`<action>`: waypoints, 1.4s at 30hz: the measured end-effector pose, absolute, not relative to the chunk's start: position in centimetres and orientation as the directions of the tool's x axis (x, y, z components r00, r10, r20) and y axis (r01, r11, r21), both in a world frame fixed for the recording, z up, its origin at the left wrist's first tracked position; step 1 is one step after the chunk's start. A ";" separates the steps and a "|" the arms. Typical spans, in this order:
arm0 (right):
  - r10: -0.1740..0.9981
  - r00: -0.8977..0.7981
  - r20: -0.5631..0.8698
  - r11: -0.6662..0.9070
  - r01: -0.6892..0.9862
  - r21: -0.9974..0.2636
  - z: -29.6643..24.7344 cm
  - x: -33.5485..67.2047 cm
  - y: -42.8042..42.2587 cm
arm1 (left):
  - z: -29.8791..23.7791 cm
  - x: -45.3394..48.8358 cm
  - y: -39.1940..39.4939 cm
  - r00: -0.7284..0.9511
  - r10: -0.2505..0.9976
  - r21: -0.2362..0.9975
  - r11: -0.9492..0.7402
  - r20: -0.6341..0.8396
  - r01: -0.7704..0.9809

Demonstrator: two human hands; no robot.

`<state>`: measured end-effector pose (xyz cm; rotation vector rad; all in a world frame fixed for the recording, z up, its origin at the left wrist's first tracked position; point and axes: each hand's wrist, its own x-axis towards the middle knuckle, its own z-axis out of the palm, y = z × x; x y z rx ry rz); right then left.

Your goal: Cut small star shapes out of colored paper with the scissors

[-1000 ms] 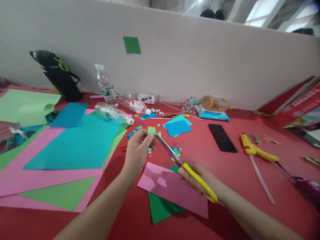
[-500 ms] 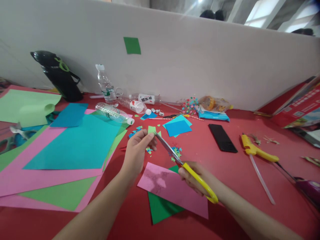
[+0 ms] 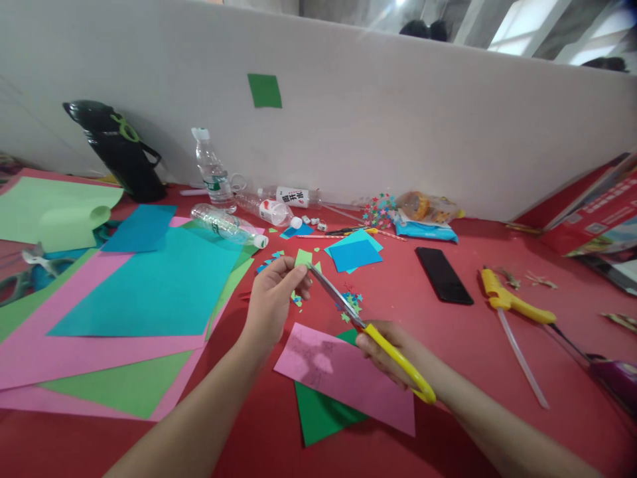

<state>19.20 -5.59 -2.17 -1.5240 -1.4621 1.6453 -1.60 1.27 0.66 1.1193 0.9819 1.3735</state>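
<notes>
Many paper stars (image 3: pixel 353 303) partly behind yellow scissors (image 3: pixel 371 330) gripped by right fingers (image 3: pixel 367 346); left fingers (image 3: pixel 290 282) pinch green scrap (image 3: pixel 303 256).

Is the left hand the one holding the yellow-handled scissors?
No, the right hand holds the yellow-handled scissors, while the left hand pinches a small light-green paper piece.

At centre, the left hand (image 3: pixel 269 299) covers part of a light-green scrap (image 3: pixel 303 256). Below, a pink sheet (image 3: pixel 365 382), its lines (image 3: pixel 309 362) too faint to read, hides much of a dark-green sheet (image 3: pixel 323 417). The right edge cuts off a red box (image 3: pixel 580 224) and a purple object (image 3: pixel 617 377).
</notes>
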 end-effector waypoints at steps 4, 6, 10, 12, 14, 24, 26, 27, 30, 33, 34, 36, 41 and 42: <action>0.857 -0.309 -0.411 -0.321 0.304 -0.897 -2.3 19.4 -5.4 | 0.8 -1.8 1.3 -0.008 0.993 0.980 -0.121 0.121 -0.159; 0.847 -0.332 -0.415 -0.330 0.283 -0.901 -2.4 19.4 -5.4 | 0.7 -1.8 1.3 -0.006 0.992 0.981 -0.126 0.127 -0.148; 0.828 -0.347 -0.440 -0.345 0.303 -0.888 -2.1 19.2 -5.5 | 0.7 -1.7 1.2 -0.012 0.992 0.981 -0.122 0.122 -0.153; 0.832 -0.337 -0.441 -0.339 0.320 -0.885 -1.9 19.1 -5.5 | 0.7 -1.6 1.1 -0.019 0.992 0.981 -0.128 0.126 -0.148; 0.837 -0.330 -0.436 -0.341 0.309 -0.888 -1.9 19.2 -5.6 | 0.8 -1.6 1.1 -0.024 0.991 0.982 -0.132 0.130 -0.137; 0.811 -0.341 -0.476 -0.428 0.210 -0.879 -2.8 19.6 -5.3 | 0.9 -1.6 1.1 -0.044 0.991 0.986 -0.131 0.127 -0.104; 0.803 -0.329 -0.497 -0.439 0.237 -0.866 -2.9 19.6 -5.2 | 0.9 -1.6 1.1 -0.043 0.992 0.987 -0.125 0.121 -0.103; 0.802 -0.330 -0.498 -0.440 0.237 -0.866 -2.9 19.6 -5.2 | 0.9 -1.6 1.1 -0.042 0.992 0.987 -0.122 0.118 -0.103; 0.790 -0.344 -0.507 -0.458 0.216 -0.862 -3.2 19.6 -5.1 | 0.9 -1.6 1.1 -0.038 0.993 0.987 -0.118 0.115 -0.109; 0.765 -0.363 -0.531 -0.490 0.206 -0.847 -3.4 19.6 -5.0 | 1.0 -1.6 1.1 -0.037 0.993 0.987 -0.119 0.116 -0.112; 0.769 -0.360 -0.528 -0.486 0.206 -0.849 -3.4 19.6 -5.0 | 1.0 -1.6 1.1 -0.037 0.993 0.987 -0.118 0.115 -0.112; 0.785 -0.350 -0.511 -0.467 0.207 -0.859 -3.4 19.6 -5.0 | 1.0 -1.7 1.1 -0.033 0.993 0.986 -0.120 0.117 -0.117; 0.825 -0.317 -0.467 -0.397 0.263 -0.879 -2.8 19.5 -5.3 | 1.0 -1.8 1.3 -0.015 0.992 0.982 -0.130 0.129 -0.137; 0.842 -0.303 -0.447 -0.368 0.284 -0.886 -2.5 19.4 -5.3 | 1.0 -1.8 1.4 -0.016 0.991 0.981 -0.130 0.129 -0.141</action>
